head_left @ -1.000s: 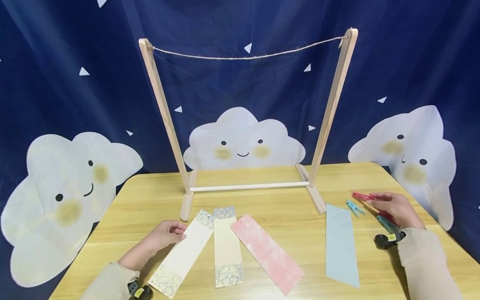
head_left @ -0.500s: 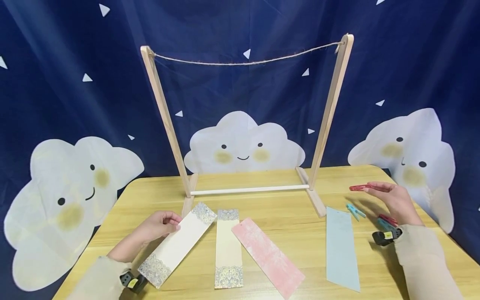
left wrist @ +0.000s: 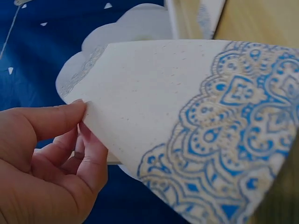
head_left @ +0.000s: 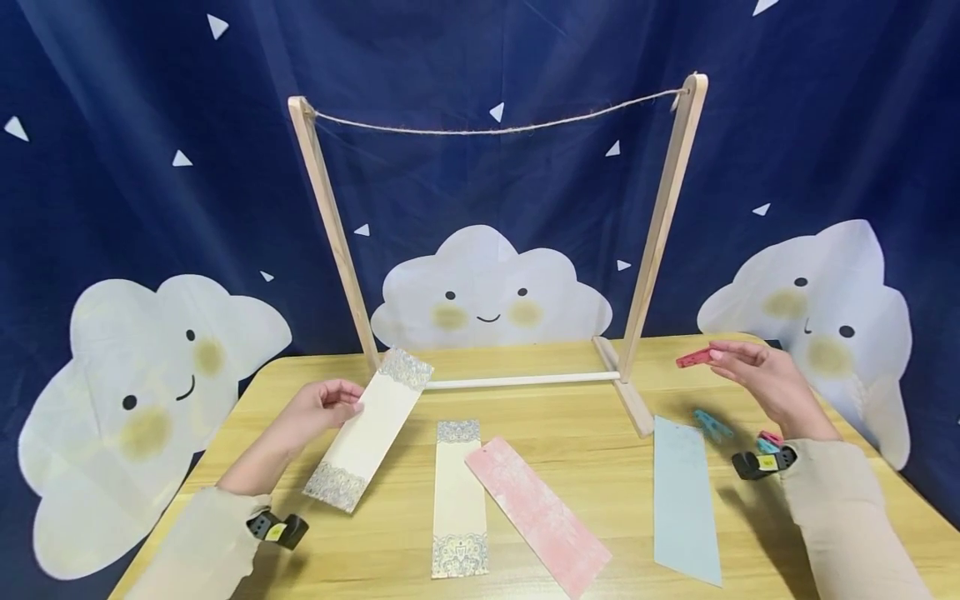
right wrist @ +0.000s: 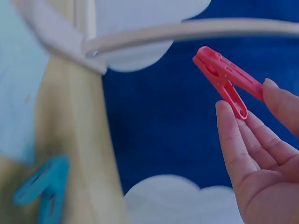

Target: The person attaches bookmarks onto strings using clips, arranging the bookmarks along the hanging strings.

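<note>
Fingers pinching its edge, the left hand (head_left: 318, 410) held a white card (head_left: 371, 425) tilted above the worktop (head_left: 390, 546); the right hand (head_left: 772, 385) grasped a red peg (head_left: 693, 357) between its fingers in the air, near a blue peg (head_left: 712, 426) lying below

Beige sleeves (head_left: 191, 542); black wrist cameras (head_left: 292, 532) at cuffs, small yellow labels (head_left: 767, 461).

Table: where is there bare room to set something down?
Bare: between the pink card and blue card, and behind the pink card to the white rod. Crowded: where the pink card meets the flat patterned card, and around clothespins below the right hand.
</note>
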A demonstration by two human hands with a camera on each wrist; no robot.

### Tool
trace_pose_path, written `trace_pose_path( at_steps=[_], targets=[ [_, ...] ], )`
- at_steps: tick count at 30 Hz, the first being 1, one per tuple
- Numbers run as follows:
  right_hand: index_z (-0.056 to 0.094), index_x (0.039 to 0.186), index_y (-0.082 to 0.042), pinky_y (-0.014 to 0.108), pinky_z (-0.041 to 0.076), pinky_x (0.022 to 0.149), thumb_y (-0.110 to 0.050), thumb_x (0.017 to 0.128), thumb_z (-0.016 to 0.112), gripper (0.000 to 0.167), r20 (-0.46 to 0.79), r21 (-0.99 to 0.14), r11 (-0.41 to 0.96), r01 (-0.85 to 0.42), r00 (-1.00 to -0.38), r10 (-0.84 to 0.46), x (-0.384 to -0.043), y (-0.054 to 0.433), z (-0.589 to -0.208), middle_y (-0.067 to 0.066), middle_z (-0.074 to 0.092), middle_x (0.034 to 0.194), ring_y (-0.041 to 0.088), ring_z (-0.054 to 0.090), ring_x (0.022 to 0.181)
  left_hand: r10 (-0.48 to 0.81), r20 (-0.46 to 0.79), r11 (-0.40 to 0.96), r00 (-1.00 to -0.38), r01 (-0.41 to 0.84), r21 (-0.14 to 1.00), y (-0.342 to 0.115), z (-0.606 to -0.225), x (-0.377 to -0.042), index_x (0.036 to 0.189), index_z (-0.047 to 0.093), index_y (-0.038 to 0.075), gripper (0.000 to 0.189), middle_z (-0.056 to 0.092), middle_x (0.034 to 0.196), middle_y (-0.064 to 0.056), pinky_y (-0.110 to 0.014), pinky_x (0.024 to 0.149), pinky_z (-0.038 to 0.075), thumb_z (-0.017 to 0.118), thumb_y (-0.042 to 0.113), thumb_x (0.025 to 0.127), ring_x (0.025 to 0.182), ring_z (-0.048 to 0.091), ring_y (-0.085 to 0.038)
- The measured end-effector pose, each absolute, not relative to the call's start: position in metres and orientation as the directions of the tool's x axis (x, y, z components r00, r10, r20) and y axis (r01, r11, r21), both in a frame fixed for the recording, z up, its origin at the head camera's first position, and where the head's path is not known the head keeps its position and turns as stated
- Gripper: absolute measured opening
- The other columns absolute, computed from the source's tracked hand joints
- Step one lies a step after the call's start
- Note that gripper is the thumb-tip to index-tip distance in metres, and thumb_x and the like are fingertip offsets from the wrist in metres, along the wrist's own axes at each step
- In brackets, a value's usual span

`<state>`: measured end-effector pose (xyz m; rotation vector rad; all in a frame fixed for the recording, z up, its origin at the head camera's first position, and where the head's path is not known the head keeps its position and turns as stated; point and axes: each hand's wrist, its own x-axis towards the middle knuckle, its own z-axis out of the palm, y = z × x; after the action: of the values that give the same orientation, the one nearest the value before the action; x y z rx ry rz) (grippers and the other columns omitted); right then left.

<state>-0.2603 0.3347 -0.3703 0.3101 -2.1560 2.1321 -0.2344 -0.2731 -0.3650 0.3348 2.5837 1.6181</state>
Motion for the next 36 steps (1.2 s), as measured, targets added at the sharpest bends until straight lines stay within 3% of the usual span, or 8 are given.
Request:
trace_pose_path(
  at_steps=[5, 8, 13, 17, 23, 31, 36],
  targets=[
    [0.067, 0.105, -0.025, 0.009, 0.048, 0.078, -0.008, 0.093, 0.058, 0.023, 0.272, -0.941, 0.180, -0.287, -0.957, -0.102, -0.266, 0.313, -0.356, -0.015, 0.069, 0.097, -0.005, 0.063, 0.089, 0.179, 0.094, 0.349, -0.979, 0.153, 0.925, -0.264, -0.359, -0.244, 0.111, 0.052, -0.015, 0.028, 0.059, 0.086, 0.000, -0.021, 0.067, 0.050, 0.059, 0.003, 0.090, 0.076, 0.055, -0.006],
    [0.062, 0.117, -0.015, 0.007, 0.045, 0.080, -0.015, 0.095, 0.056, 0.022, 0.272, -0.914, 0.277, -0.296, -0.954, -0.122, -0.268, 0.298, -0.347, -0.021, 0.067, 0.098, -0.009, 0.060, 0.093, 0.150, 0.118, 0.310, -0.982, 0.160, 0.937, -0.255, -0.356, -0.250, 0.111, 0.053, -0.013, 0.027, 0.060, 0.086, 0.003, -0.021, 0.069, 0.051, 0.059, 0.004, 0.091, 0.077, 0.056, -0.005],
    [0.050, 0.129, 0.007, 0.005, 0.040, 0.081, -0.027, 0.094, 0.059, 0.049, 0.256, -0.878, 0.384, -0.284, -0.959, -0.123, -0.273, 0.268, -0.331, -0.024, 0.066, 0.093, -0.012, 0.057, 0.094, 0.087, 0.145, 0.224, -0.986, 0.161, 0.961, -0.242, -0.350, -0.260, 0.107, 0.058, -0.004, 0.019, 0.061, 0.086, 0.004, -0.020, 0.069, 0.052, 0.061, 0.005, 0.090, 0.077, 0.057, -0.004],
    [0.054, 0.123, 0.009, 0.009, 0.044, 0.081, -0.025, 0.090, 0.065, 0.049, 0.264, -0.877, 0.386, -0.285, -0.958, -0.108, -0.281, 0.246, -0.320, -0.019, 0.068, 0.090, -0.006, 0.061, 0.088, 0.034, 0.159, 0.163, -0.987, 0.162, 0.973, -0.232, -0.344, -0.266, 0.104, 0.059, 0.001, 0.015, 0.061, 0.086, 0.004, -0.019, 0.068, 0.052, 0.061, 0.005, 0.090, 0.077, 0.057, -0.003],
    [0.059, 0.118, 0.003, 0.014, 0.043, 0.082, -0.031, 0.088, 0.067, 0.046, 0.227, -0.872, 0.407, -0.272, -0.961, -0.156, -0.295, 0.217, -0.297, -0.014, 0.069, 0.089, 0.001, 0.060, 0.088, -0.016, 0.176, 0.110, -0.984, 0.173, 0.979, -0.222, -0.334, -0.275, 0.101, 0.060, 0.004, 0.011, 0.058, 0.081, 0.008, -0.018, 0.067, 0.051, 0.062, 0.005, 0.090, 0.074, 0.055, -0.003],
    [0.061, 0.118, 0.002, 0.040, 0.040, 0.103, -0.031, 0.088, 0.066, 0.045, 0.202, -0.883, 0.384, -0.270, -0.957, -0.208, -0.314, 0.176, -0.261, -0.004, 0.071, 0.094, 0.005, 0.065, 0.088, -0.057, 0.172, 0.089, -0.983, 0.166, 0.982, -0.219, -0.317, -0.283, 0.101, 0.059, 0.007, 0.011, 0.057, 0.080, 0.009, -0.018, 0.068, 0.050, 0.061, 0.008, 0.091, 0.074, 0.053, -0.003],
    [0.064, 0.114, 0.000, 0.038, 0.042, 0.101, -0.029, 0.087, 0.067, 0.040, 0.233, -0.887, 0.365, -0.283, -0.957, -0.175, -0.323, 0.150, -0.233, -0.004, 0.071, 0.091, 0.010, 0.065, 0.092, -0.091, 0.183, 0.071, -0.979, 0.177, 0.982, -0.215, -0.303, -0.288, 0.098, 0.060, 0.010, 0.009, 0.057, 0.079, 0.008, -0.017, 0.066, 0.049, 0.063, 0.010, 0.090, 0.072, 0.052, -0.004]
  ],
)
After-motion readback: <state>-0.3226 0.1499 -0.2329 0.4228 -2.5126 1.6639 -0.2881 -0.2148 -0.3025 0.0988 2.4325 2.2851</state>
